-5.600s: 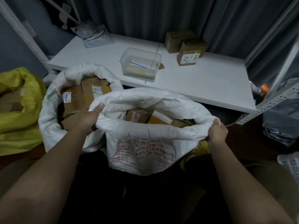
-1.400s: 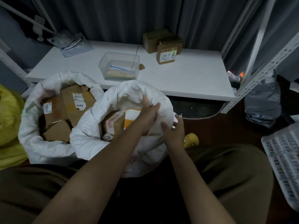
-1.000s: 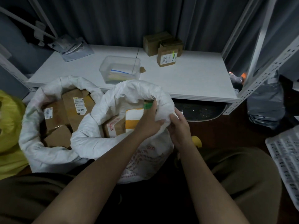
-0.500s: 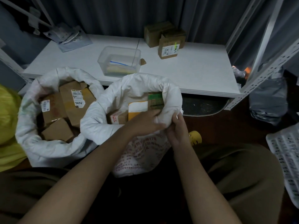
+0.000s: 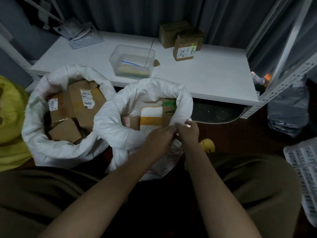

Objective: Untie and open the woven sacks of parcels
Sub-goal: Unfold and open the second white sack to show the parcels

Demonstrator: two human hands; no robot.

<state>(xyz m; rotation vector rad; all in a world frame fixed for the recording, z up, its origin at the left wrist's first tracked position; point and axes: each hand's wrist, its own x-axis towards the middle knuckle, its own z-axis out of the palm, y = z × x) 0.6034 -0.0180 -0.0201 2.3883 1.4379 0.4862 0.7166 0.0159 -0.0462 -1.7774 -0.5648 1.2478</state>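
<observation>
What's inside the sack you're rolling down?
Inside the near sack: a yellow-and-white parcel, a green-labelled carton and a brown box. Anything beneath them is covered.

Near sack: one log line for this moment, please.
near sack: open, rim rolled, parcels showing | left hand + right hand: pinching rim, near-right side | far sack: open

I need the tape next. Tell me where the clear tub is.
The clear tub sits mid-shelf in the head view, behind the near sack, left of the labelled box.
</observation>
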